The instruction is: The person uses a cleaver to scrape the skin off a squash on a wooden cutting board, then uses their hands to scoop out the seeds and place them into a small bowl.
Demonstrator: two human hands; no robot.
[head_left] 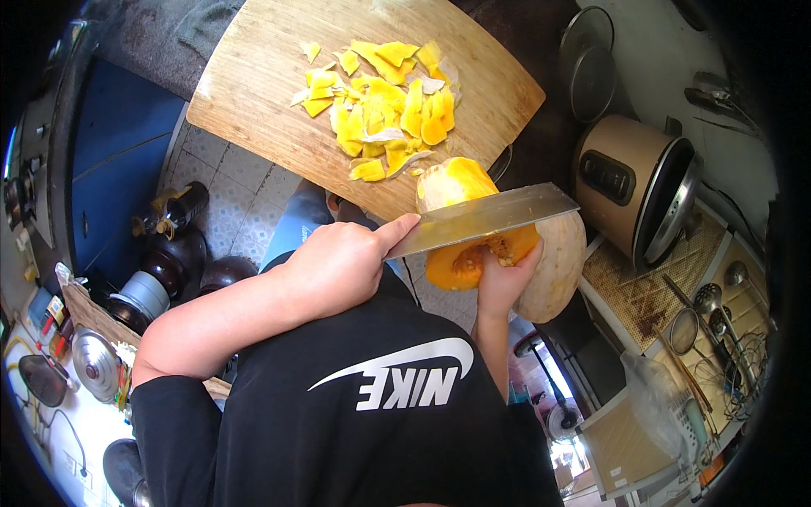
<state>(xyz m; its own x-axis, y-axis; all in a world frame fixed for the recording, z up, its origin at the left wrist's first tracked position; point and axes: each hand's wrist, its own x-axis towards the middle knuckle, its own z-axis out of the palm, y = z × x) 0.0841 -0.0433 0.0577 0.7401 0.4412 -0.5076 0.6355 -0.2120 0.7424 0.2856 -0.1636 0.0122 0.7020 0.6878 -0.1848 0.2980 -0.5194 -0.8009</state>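
Observation:
My left hand (pixel 348 260) grips a broad-bladed cleaver (pixel 488 218), its forefinger stretched along the blade; the handle is hidden in the hand. The blade lies across a cut pumpkin (pixel 554 272) with pale rind, an orange cut face and a seedy hollow. Part of its rind is peeled off near the board. My right hand (pixel 510 279) holds the pumpkin from the near side, some of its fingers hidden at the hollow. Beyond both hands, yellow-orange pumpkin peelings (pixel 380 117) lie heaped on a wooden cutting board (pixel 253 82).
A rice cooker (pixel 624 184) with its lid raised stands at the right, near glass lids (pixel 589 70). Ladles, a strainer (pixel 684 331) and a whisk lie on the right-hand counter. Bottles (pixel 187 206) and dark jars stand on the tiled floor at left, beside blue cabinets (pixel 120 158).

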